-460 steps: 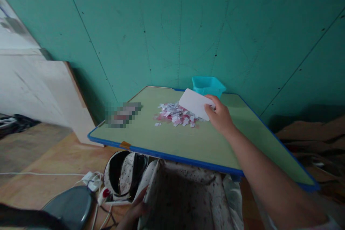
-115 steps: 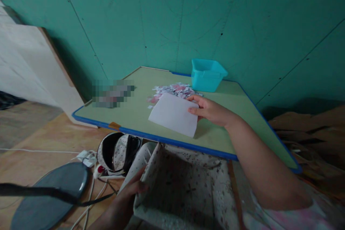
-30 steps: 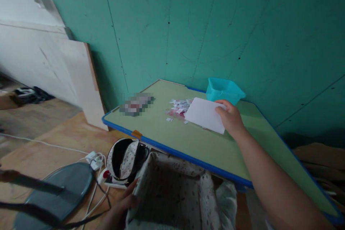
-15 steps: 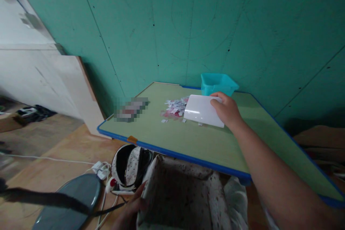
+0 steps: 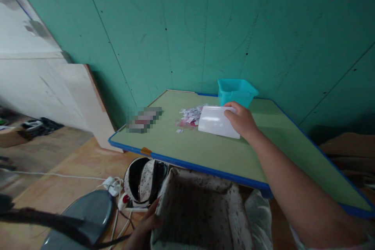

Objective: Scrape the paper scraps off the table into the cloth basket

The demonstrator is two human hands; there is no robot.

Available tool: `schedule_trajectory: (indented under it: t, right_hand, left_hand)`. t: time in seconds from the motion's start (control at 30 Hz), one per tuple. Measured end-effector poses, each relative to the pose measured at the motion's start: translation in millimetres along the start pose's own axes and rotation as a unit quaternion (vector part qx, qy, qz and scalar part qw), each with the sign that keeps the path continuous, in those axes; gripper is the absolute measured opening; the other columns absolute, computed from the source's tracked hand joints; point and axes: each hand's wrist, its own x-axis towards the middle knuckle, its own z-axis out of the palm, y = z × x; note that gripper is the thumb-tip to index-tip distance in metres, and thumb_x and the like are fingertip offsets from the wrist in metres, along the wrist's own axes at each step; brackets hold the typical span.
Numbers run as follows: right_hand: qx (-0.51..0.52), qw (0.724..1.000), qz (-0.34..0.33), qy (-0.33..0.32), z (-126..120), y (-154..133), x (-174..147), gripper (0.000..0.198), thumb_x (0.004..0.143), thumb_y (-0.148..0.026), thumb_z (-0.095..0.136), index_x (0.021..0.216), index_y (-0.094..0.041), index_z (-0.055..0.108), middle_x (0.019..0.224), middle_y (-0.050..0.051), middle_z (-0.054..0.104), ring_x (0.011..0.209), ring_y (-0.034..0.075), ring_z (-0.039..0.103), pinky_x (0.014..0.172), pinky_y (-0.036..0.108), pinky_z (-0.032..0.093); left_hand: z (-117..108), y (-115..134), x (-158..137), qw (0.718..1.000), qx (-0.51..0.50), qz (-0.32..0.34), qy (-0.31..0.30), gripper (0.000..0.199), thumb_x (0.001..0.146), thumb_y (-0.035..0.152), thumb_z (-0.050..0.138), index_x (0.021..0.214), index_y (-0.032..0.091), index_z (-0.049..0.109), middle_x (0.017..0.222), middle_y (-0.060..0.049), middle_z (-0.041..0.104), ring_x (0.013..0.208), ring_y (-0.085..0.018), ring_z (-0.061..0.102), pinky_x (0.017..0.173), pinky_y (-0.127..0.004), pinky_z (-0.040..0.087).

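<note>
My right hand (image 5: 241, 120) grips a glossy white sheet (image 5: 218, 122) by its right end, thumb on top. The sheet is slightly curved and its left edge meets a pile of small paper scraps (image 5: 190, 115), white and pinkish, on the pale green table (image 5: 187, 146). One loose scrap (image 5: 179, 131) lies in front of the pile. Below the table edge, my left hand (image 5: 148, 224) holds the left rim of a fabric-lined bin (image 5: 202, 211) with a spotted pale lining. Most of its fingers are hidden behind the bin wall.
A turquoise plastic basket (image 5: 236, 91) stands at the table's back edge, by the green wall (image 5: 140, 27). A blurred-out flat object (image 5: 145, 120) lies on the left. A patterned bag (image 5: 143, 181), a power strip with cables (image 5: 113, 185) and a grey round base (image 5: 84, 216) are on the floor.
My right hand and the white sheet have shifted slightly left and toward me, and scraps along the sheet's front edge are no longer visible. My left hand stays on the bin.
</note>
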Motion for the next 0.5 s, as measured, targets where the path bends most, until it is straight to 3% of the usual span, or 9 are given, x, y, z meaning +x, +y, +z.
schedule_trajectory:
  t: [0.1,0.2,0.3,0.4,0.5]
  right_hand:
    - [0.029,1.0,0.003,0.0,0,1,0,0.026,0.066,-0.027,0.044,0.084,-0.017,0.06,0.075,0.005,0.061,0.068,0.019,0.052,0.059,0.027,0.037]
    - [0.045,0.999,0.004,0.011,1,1,-1,0.028,0.067,-0.026,0.044,0.089,-0.018,0.059,0.077,0.005,0.06,0.067,0.018,0.052,0.059,0.027,0.038]
    - [0.052,0.998,-0.013,-0.019,7,1,-3,0.032,0.069,-0.026,0.043,0.096,-0.018,0.056,0.082,0.005,0.06,0.069,0.018,0.053,0.06,0.027,0.038]
    - [0.052,0.996,-0.031,-0.062,12,0,-5,0.034,0.07,-0.025,0.042,0.1,-0.018,0.055,0.085,0.006,0.061,0.069,0.018,0.053,0.061,0.028,0.039]
    - [0.049,0.996,-0.036,-0.059,11,2,-4,0.031,0.068,-0.025,0.044,0.094,-0.018,0.057,0.086,0.005,0.061,0.072,0.018,0.053,0.063,0.028,0.039]
  left_hand:
    - [2,2,-4,1.0,-0.005,0.0,-0.002,0.035,0.039,0.0,0.056,0.067,0.02,0.06,0.036,0.008,0.054,0.045,-0.015,0.049,0.05,-0.026,0.033]
    - [4,10,-4,1.0,-0.009,-0.01,-0.008,0.036,0.034,-0.004,0.056,0.059,0.02,0.06,0.044,0.006,0.061,0.055,-0.018,0.055,0.052,-0.026,0.037]
    - [7,19,-4,0.999,-0.019,-0.022,-0.019,0.035,0.031,-0.005,0.058,0.053,0.021,0.06,0.048,0.004,0.064,0.065,-0.022,0.059,0.057,-0.029,0.042]
    - [7,21,-5,0.999,-0.029,-0.033,-0.027,0.035,0.03,-0.002,0.061,0.055,0.022,0.062,0.046,0.004,0.063,0.061,-0.022,0.059,0.057,-0.03,0.043]
    - [3,16,-4,0.999,-0.029,-0.032,-0.02,0.035,0.031,-0.004,0.058,0.054,0.022,0.063,0.046,0.004,0.064,0.05,-0.019,0.055,0.052,-0.029,0.04]
